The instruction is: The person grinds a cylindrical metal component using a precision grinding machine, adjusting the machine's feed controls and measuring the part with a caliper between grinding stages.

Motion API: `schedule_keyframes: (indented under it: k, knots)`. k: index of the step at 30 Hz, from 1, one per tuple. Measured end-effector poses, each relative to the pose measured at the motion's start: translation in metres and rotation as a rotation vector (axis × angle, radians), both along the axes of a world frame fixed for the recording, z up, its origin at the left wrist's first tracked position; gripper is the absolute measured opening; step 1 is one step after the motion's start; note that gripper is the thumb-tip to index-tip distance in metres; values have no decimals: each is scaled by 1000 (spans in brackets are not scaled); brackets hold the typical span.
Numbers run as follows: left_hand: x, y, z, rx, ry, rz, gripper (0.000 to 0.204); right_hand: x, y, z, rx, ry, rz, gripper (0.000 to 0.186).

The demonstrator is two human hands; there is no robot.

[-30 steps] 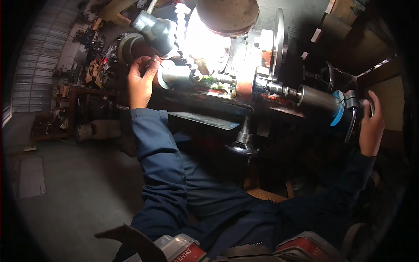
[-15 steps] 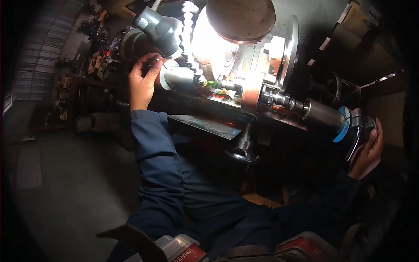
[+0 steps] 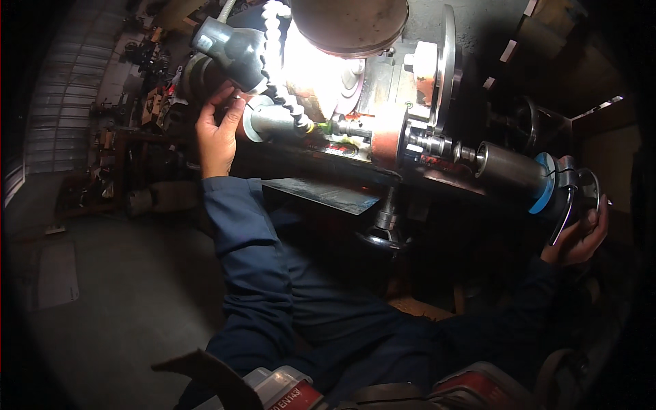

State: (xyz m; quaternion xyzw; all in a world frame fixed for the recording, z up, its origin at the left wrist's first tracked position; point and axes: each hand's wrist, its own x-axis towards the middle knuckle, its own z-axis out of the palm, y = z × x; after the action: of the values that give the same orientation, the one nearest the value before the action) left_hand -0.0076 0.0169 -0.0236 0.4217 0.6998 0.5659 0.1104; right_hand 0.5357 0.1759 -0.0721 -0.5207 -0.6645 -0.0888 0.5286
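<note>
My left hand (image 3: 219, 130) reaches up to the far left of a machine, just under a work lamp (image 3: 236, 55). Its thumb and fingers are closed together at the end of a grey cylindrical housing (image 3: 270, 121); what they pinch is mostly hidden. At the right end, my right hand (image 3: 579, 240) has its fingers curled round the rim of a small metal handwheel (image 3: 596, 186). A lever (image 3: 563, 222) hangs beside that wheel, next to a blue ring (image 3: 544, 183) on a dark cylinder (image 3: 509, 171). A shiny metal shaft (image 3: 437, 145) lies between the two housings, passing a reddish block (image 3: 389, 140).
A segmented coolant hose (image 3: 275, 65) bends down to the shaft. Behind stand a large round cover (image 3: 348, 24) and an upright disc (image 3: 445, 68). Another handwheel (image 3: 384, 238) juts out at the front, beside a metal tray (image 3: 328, 195). Cluttered shelving (image 3: 102, 157) stands left.
The view has shifted, moving the machine slightly left in the picture. My right hand has moved a little along the handwheel's rim. My left hand keeps its place by the housing.
</note>
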Motion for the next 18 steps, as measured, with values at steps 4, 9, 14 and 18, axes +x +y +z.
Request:
schedule_keyframes:
  k: [4,9,14,18]
  knots:
    - [5,3,3,-21,49,36,33,-17,0,23,-211,215,56,31]
    - [5,4,3,-31,55,39,34,-8,6,42,-409,110,56,31]
    - [0,2,1,-39,69,75,35,-6,26,62,-611,-121,-14,31]
    - [4,1,2,-31,19,72,35,-9,27,66,-693,-184,-31,33]
